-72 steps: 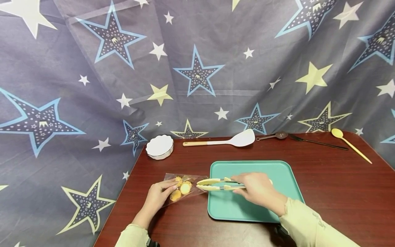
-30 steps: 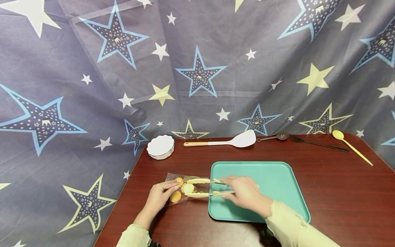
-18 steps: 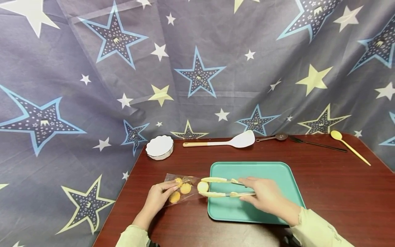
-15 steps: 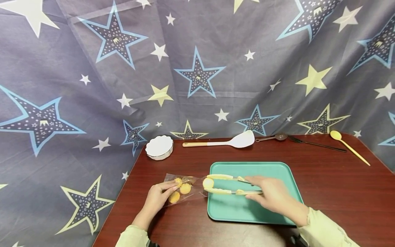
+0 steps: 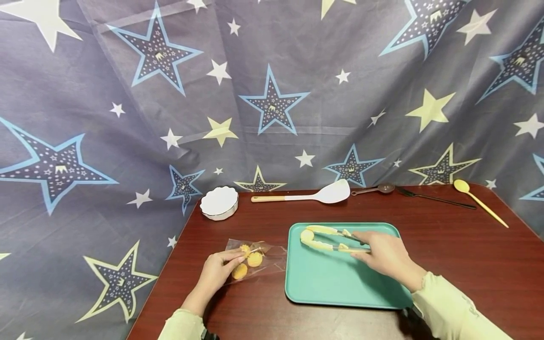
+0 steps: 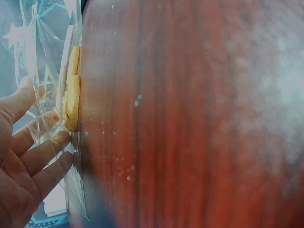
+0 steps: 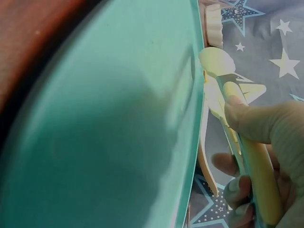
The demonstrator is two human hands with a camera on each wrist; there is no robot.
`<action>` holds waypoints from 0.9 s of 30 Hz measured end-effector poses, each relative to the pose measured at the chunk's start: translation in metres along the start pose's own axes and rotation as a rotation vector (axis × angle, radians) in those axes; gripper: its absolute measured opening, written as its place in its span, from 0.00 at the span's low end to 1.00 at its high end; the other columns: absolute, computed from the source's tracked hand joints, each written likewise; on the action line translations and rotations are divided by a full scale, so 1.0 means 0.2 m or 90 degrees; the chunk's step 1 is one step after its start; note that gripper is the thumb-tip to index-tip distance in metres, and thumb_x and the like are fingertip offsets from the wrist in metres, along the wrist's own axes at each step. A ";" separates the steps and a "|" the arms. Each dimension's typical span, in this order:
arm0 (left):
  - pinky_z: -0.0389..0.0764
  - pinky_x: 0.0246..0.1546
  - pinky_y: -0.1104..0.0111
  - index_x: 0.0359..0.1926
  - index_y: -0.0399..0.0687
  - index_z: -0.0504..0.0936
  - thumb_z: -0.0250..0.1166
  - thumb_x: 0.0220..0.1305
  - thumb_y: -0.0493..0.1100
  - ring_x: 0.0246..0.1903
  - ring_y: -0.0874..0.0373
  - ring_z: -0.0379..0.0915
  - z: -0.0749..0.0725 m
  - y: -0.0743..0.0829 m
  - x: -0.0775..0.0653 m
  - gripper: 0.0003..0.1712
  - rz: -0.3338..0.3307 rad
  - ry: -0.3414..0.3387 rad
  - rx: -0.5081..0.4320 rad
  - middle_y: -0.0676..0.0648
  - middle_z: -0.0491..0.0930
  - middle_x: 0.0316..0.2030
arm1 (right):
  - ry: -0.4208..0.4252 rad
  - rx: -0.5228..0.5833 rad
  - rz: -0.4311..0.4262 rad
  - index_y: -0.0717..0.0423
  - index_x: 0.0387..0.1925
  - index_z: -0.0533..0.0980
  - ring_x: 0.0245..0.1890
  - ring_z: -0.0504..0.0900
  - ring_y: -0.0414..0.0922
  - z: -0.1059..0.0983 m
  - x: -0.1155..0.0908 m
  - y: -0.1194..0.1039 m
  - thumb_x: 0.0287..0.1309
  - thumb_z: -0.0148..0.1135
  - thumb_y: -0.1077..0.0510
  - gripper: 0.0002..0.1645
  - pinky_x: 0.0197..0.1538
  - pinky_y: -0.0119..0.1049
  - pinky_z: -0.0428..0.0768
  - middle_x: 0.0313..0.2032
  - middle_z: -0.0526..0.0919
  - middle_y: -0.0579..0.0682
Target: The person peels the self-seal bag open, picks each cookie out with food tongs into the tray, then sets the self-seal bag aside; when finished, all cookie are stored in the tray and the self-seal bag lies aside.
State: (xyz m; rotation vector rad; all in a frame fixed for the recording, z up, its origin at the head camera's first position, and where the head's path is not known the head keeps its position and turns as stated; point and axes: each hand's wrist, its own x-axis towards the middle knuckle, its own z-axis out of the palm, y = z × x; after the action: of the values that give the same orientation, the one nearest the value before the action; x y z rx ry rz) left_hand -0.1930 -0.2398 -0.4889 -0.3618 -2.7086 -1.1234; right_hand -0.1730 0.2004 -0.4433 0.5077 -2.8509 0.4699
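My left hand (image 5: 216,271) pinches the left part of a clear plastic bag (image 5: 275,257) lying left of the tray. Several round yellow cookies (image 5: 254,259) are inside the bag; fingers partly cover one. In the left wrist view, cookies (image 6: 72,97) show edge-on through the film. My right hand (image 5: 386,253) grips yellow-tipped tongs (image 5: 324,230) by their handles. Between the tong tips is one round cookie (image 5: 307,235), above the left back part of the green tray (image 5: 335,285). The right wrist view shows the cookie (image 7: 217,61) raised off the tray surface.
Along the table's back edge lie a white fluted dish (image 5: 219,203), a white spatula (image 5: 331,192) with a wooden handle, a brown measuring spoon (image 5: 386,188), a black knife (image 5: 442,199) and a yellow spoon (image 5: 480,202). A star-patterned curtain (image 5: 272,118) hangs behind.
The right hand's tongs reached into the bag, took a cookie and drew it out rightward, now over the tray. The left hand has stayed on the bag.
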 end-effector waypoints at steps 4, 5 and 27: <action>0.74 0.57 0.52 0.42 0.46 0.90 0.72 0.57 0.41 0.51 0.51 0.80 0.00 0.00 0.00 0.11 0.005 -0.002 0.001 0.47 0.85 0.45 | -0.006 0.004 -0.005 0.53 0.54 0.81 0.39 0.85 0.52 0.03 0.03 0.00 0.48 0.74 0.44 0.32 0.33 0.49 0.81 0.42 0.87 0.51; 0.74 0.57 0.52 0.42 0.46 0.90 0.72 0.57 0.41 0.51 0.51 0.80 0.00 0.00 0.00 0.11 0.007 -0.002 0.002 0.47 0.86 0.45 | -0.007 0.006 -0.008 0.54 0.54 0.81 0.40 0.85 0.52 0.03 0.03 0.00 0.49 0.74 0.44 0.32 0.34 0.51 0.81 0.42 0.87 0.52; 0.74 0.57 0.51 0.42 0.47 0.90 0.71 0.58 0.41 0.51 0.51 0.80 -0.01 -0.01 0.00 0.10 -0.008 -0.006 -0.021 0.47 0.85 0.45 | 0.083 0.077 -0.092 0.52 0.54 0.82 0.45 0.85 0.49 -0.05 -0.01 -0.14 0.46 0.75 0.42 0.33 0.42 0.48 0.82 0.46 0.86 0.49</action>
State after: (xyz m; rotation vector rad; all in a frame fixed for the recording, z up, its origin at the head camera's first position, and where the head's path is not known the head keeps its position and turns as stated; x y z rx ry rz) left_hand -0.1933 -0.2425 -0.4899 -0.3558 -2.7069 -1.1747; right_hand -0.1601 0.1798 -0.4268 0.6729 -2.6501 0.6273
